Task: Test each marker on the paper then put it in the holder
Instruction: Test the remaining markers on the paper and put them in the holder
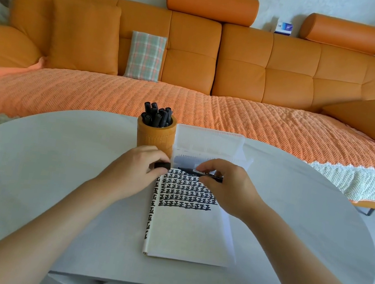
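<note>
Two pieces were apart: left hand (139,166) gripped the cap (162,165), right hand (226,186) pinched the bare marker (197,173) above the paper (189,234); crooked recapping could ink fingers (155,155).

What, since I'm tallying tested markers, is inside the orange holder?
A cluster of black markers stands in the holder, top ends poking above the rim. Their barrels are hidden by its wall, and they overlap, so an exact count cannot be made.

Marker (201,173) print too small; cap (163,165) half under left fingers (153,155)
</note>
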`<state>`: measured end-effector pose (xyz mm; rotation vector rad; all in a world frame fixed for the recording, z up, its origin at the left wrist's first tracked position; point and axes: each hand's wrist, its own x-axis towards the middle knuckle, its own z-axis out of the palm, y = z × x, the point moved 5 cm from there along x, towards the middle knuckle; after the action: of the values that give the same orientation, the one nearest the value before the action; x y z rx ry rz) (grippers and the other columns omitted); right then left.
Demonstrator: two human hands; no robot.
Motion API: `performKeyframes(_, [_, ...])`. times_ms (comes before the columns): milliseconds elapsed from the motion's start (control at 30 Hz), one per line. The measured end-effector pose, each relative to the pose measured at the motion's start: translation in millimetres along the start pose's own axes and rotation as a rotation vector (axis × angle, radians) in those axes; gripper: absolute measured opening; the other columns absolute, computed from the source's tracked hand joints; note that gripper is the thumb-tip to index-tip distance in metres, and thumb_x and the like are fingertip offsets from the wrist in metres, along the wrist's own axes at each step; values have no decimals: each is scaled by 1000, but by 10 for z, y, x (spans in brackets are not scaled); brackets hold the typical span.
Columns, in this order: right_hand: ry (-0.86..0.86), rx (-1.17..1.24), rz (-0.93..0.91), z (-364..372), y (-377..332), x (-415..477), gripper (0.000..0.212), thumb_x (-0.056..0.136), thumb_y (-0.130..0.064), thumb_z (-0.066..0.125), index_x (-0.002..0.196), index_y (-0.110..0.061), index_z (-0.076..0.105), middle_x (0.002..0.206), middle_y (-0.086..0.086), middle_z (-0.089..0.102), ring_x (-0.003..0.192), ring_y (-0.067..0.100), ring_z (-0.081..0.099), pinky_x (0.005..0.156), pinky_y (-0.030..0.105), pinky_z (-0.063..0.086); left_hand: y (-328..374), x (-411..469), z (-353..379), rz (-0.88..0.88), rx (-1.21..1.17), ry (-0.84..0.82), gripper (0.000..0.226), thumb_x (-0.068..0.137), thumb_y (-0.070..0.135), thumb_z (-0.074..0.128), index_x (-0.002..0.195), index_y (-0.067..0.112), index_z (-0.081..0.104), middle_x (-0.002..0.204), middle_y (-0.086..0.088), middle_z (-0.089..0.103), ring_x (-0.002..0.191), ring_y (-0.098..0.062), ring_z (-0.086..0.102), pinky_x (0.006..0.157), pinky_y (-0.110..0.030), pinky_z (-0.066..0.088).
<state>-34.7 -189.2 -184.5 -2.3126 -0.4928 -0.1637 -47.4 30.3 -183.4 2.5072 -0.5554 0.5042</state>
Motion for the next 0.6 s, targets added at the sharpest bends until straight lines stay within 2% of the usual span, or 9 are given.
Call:
performKeyframes(100, [20, -31, -13, -2, -41, 1, 19, 90, -23, 68, 106, -33, 70, 97, -20, 66, 82, 0, 63, 75, 20, 51, 57, 6, 5, 9, -27, -7, 14, 89, 28, 67, 103, 27, 68, 93, 18, 59, 83, 1, 54, 70, -15, 40])
performKeyframes(200, [15, -31, -12, 9, -53, -11, 18, 91, -21, 67, 107, -31, 70, 89, -26, 61, 66, -8, 58, 65, 12, 42, 85, 8, 26, 14, -39, -30, 18, 89, 29, 67, 107, 26, 69, 96, 18, 60, 86, -3, 56, 75, -24, 48])
performKeyframes(267, [10, -35, -24, 23, -66, -24, 18, 91, -21, 67, 106, -30, 70, 89, -25, 63, 70, -8, 59, 66, 11, 41, 110, -2, 47, 23, -47, -46, 21, 89, 29, 67, 110, 25, 69, 98, 18, 60, 90, -3, 56, 79, -27, 49])
performKeyframes(367, [0, -67, -44, 40, -86, -26, 18, 90, -21, 68, 105, -30, 71, 97, -17, 69, 85, 3, 64, 76, 21, 50, 153, -13, 78, 43, -59, -62, 20, 89, 30, 67, 109, 25, 69, 97, 18, 60, 91, -3, 56, 79, -30, 50])
performKeyframes(467, [-29, -85, -88, 80, -109, -41, 18, 89, -21, 68, 104, -29, 72, 96, -16, 69, 87, 7, 64, 81, 26, 53, 195, -13, 111, 67, -58, -80, 19, 90, 29, 66, 108, 25, 68, 96, 15, 60, 91, -4, 56, 79, -32, 50])
performKeyframes(600, [-23, -84, -165, 123, -131, -70, 27, 83, -18, 75, 108, -23, 69, 93, -16, 65, 82, 2, 60, 76, 16, 49, 246, -11, 120, 83, -65, -123, 17, 94, 28, 60, 107, 22, 69, 94, 12, 64, 88, -4, 57, 77, -30, 48])
